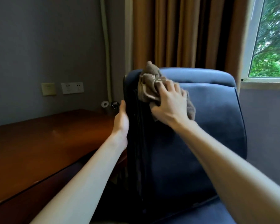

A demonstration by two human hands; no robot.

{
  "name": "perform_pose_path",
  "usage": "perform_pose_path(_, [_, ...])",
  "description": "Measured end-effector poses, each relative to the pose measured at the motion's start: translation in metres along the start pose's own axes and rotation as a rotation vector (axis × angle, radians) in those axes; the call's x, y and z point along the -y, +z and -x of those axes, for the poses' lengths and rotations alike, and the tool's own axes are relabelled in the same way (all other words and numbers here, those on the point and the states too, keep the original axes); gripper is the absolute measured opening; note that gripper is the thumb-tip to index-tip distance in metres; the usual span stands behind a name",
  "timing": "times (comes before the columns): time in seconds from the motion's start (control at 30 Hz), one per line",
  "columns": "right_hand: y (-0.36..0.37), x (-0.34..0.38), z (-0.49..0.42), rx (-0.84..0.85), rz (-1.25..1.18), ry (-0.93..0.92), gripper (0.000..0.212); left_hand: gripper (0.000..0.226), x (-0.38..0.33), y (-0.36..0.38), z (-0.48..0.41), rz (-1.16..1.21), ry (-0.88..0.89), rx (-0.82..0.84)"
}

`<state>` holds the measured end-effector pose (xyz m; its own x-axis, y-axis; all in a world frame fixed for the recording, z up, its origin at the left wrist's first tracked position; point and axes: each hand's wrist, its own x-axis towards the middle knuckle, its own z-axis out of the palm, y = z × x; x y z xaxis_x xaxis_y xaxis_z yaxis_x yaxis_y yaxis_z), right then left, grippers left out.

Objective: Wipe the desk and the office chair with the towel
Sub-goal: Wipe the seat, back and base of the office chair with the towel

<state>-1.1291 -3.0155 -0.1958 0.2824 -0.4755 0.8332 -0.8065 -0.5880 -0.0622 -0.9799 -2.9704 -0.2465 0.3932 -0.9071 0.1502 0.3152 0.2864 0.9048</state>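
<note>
A blue office chair (217, 126) with a black back shell stands in front of me, its backrest facing me. My right hand (168, 102) grips a bunched grey-brown towel (149, 84) and presses it against the upper left corner of the backrest. My left hand (121, 118) holds the chair's black left edge; its fingers are hidden behind that edge. The brown wooden desk (47, 143) lies to the left of the chair.
A grey wall with a switch and a socket plate (72, 88) stands behind the desk. A small white roll (105, 104) and a dark object sit at the desk's far corner. Brown curtains (184, 33) and a window (271, 38) are behind the chair.
</note>
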Motion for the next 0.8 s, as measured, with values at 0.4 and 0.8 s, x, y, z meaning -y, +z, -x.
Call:
perform_pose_path(0.4, [-0.03, -0.081, 0.026, -0.252, -0.099, -0.127, 0.059, 0.054, 0.008, -0.004, 0.002, -0.08, 0.072, -0.05])
perform_pose_path(0.8, [0.017, 0.025, 0.087, -0.092, -0.237, -0.158, 0.057, 0.043, 0.012, -0.018, 0.009, -0.107, 0.08, 0.012])
